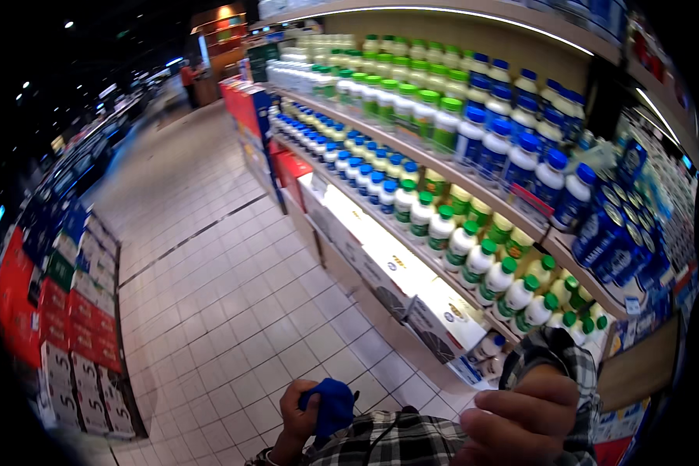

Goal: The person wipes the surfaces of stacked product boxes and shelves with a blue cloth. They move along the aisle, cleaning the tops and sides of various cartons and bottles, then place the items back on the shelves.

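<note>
In the head view my left hand (298,412) grips a bundled blue cloth-like item (334,408) low in front of my checked shirt. What the item is cannot be made out fully. My right hand (521,410) is raised close to the camera, its fingers curled and blurred. No object shows at its fingertips, but the inside of the hand is hidden. Beyond it, nearest on the lower shelf, stand white bottles with green caps (482,262). Blue-capped bottles (495,145) and green-capped bottles (405,102) fill the shelf above.
White cartons (442,329) lie along the shelf's base. Packs of blue cans (611,227) stand at the shelf's right end. Stacked red and white boxes (87,349) line the left of the tiled aisle (221,303). A person (188,81) stands far off.
</note>
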Demonstrator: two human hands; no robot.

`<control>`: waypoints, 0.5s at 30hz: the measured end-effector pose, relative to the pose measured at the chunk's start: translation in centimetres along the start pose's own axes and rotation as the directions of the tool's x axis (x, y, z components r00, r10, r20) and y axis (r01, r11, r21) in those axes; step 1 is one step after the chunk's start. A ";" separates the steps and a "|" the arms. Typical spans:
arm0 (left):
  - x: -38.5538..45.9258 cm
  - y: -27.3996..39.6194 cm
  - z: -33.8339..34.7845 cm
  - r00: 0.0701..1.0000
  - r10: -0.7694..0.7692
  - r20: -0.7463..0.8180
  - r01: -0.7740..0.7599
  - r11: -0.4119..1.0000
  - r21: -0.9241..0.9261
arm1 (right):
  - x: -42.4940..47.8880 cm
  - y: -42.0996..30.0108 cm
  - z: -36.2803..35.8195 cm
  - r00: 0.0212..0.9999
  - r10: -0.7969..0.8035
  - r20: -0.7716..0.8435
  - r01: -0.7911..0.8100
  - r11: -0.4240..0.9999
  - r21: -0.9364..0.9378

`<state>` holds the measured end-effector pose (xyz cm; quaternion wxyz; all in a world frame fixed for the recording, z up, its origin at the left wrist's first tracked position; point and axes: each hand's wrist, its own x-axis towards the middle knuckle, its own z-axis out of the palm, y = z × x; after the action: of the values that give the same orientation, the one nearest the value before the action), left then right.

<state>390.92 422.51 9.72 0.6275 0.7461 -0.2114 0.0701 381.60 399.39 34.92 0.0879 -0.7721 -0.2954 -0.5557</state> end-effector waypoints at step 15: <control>-2.8 3.6 -8.6 0.973 -0.131 -0.188 0.158 0.978 0.134 | 7.5 -5.7 16.0 0.868 -0.378 -0.321 0.496 0.672 0.550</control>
<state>388.32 431.07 13.64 0.5903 0.7947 -0.0939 0.1060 392.90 414.08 34.84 0.2251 -0.5527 -0.6273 -0.5004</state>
